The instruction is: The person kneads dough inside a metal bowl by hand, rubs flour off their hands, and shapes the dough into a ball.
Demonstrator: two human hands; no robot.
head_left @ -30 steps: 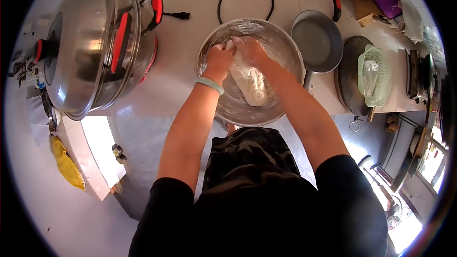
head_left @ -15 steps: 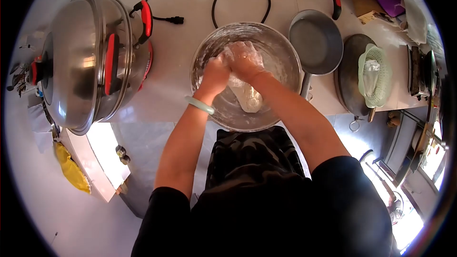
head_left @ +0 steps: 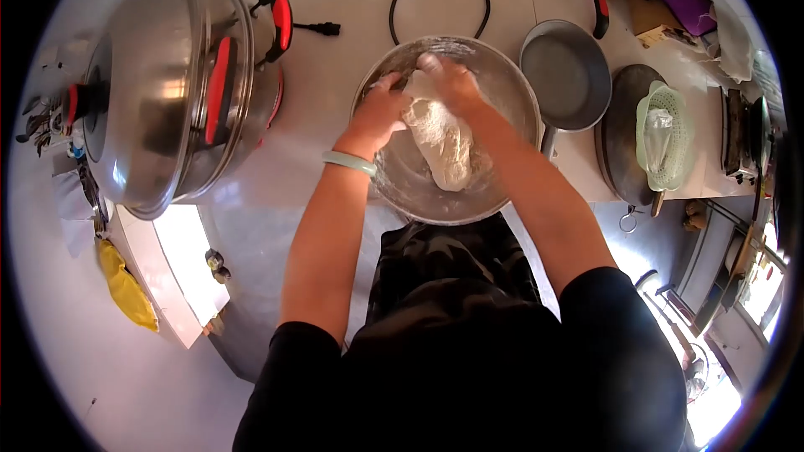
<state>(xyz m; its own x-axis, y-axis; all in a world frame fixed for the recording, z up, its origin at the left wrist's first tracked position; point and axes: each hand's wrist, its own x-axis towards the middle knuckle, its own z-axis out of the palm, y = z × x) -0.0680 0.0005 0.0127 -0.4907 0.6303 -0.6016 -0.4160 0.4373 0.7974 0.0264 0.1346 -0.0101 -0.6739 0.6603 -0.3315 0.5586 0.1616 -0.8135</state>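
A long, pale lump of dough (head_left: 444,151) lies in a wide metal bowl (head_left: 533,96) with flour smeared over its inner wall. My left hand (head_left: 383,110), with a pale green bangle on the wrist, grips the upper left side of the dough, its fingers bent. Across the dough's far end curls my right hand (head_left: 452,84), its fingertips whitened with flour and partly hidden. The near end of the dough rests uncovered on the bowl's floor, pointing toward my body.
Left of the bowl stands a large steel steamer pot (head_left: 159,84) with red handles. A grey saucepan (head_left: 566,75) sits close on the right, beside a round dark lid (head_left: 620,134) and a green basket (head_left: 675,151). A black power cord (head_left: 394,8) lies behind.
Both hands have moved apart from their bunched position over the dough, uncovering more of it. The dough now looks longer. The whole view has shifted slightly.
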